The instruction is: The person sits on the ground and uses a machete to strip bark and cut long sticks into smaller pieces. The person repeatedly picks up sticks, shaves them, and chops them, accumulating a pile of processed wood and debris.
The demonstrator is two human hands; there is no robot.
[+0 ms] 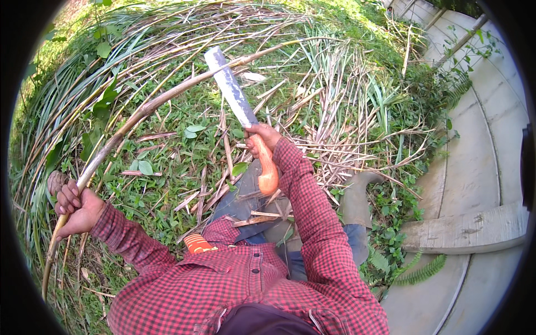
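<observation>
My left hand (81,209) is wrapped around the lower part of a long, slightly curved cane stalk (148,107). From there the stalk slants up and away to the right, thinning toward its far tip. In my right hand (265,138) is a machete (234,95), gripped near where its pale, worn blade meets the orange, curved wooden handle (268,174). Its blade points up and away to the left. Near the blade's far end, blade and stalk cross in view; whether they touch I cannot tell.
Cut stalks with long leaves (72,106) lie piled along the left and far side. Stripped pieces (335,123) litter the grass ahead. My boot (355,195) is at centre right. On the right, grey sheets (480,139) lie with a wooden plank (463,230) across them.
</observation>
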